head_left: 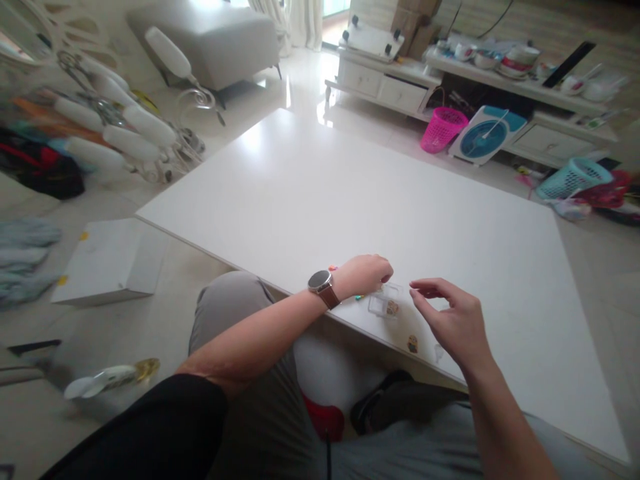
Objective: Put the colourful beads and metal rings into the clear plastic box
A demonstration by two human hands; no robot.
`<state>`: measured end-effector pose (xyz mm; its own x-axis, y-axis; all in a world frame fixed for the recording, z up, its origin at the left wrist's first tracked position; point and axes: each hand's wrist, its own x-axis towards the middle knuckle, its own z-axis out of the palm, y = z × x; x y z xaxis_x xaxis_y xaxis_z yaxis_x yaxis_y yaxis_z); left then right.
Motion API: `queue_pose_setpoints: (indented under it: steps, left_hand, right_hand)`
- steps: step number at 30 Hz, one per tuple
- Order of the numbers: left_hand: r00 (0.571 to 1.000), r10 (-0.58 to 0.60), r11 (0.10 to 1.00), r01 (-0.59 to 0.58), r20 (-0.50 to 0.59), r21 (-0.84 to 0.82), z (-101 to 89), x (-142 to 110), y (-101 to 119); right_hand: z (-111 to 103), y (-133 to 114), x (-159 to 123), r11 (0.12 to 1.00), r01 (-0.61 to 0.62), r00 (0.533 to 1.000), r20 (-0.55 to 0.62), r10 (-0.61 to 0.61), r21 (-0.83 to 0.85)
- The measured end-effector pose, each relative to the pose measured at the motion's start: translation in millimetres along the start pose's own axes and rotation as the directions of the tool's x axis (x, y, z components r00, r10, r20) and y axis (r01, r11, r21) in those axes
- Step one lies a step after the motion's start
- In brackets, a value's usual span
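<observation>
A small clear plastic box (379,307) with its lid up lies near the table's front edge, a yellowish figure piece (393,307) in its right part. Just above its back side is my left hand (367,272), fingers curled downward; whatever they grip is hidden. To the right of the box, my right hand (455,320) pinches with thumb and forefinger, and anything between the tips is too small to make out. A yellow-and-dark cartoon figure piece (413,344) lies at the table edge, with a clear bit (439,353) close to my right wrist.
The white table (350,193) stretches away ahead. Small orange (333,268) and green pieces (358,297) lie beside my left wrist. A white carton (110,260) sits on the floor at left. Beyond the table stand a pink basket (444,130) and a blue fan (485,137).
</observation>
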<state>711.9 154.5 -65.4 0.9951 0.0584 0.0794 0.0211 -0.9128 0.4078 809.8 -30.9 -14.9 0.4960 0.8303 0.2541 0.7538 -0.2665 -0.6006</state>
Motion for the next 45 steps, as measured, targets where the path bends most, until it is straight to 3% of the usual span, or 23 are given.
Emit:
queue_pose_setpoints:
  steps: [7,13,18,23,35,45]
  left_hand:
    - [0.99,0.142,0.97,-0.136,-0.016,0.199,2.4,-1,8]
    - [0.995,0.095,0.994,-0.095,0.013,0.056,4.0,-2,17]
    - [0.974,0.158,0.984,-0.17,0.16,0.063,0.6,4,30]
    - [0.957,0.187,0.965,-0.221,0.22,0.14,3.0,7,39]
    - [0.956,0.236,0.95,-0.265,0.177,0.166,13.1,5,36]
    - [0.953,0.217,0.959,-0.248,0.21,0.136,-1.6,2,41]
  right_hand:
    - [7,-3,-1,0.996,0.087,0.995,0.037,-0.088,0.028]
    - [19,-35,-9,0.935,0.334,0.94,0.035,-0.34,0.122]
    - [33,-61,-26,0.93,0.256,0.924,0.217,-0.316,0.265]
    - [38,-70,-33,0.918,0.173,0.876,0.37,-0.309,0.356]
    - [37,-72,-33,0.818,-0.042,0.882,0.406,-0.239,0.573]
    - [38,-69,-34,0.815,-0.046,0.887,0.398,-0.232,0.578]
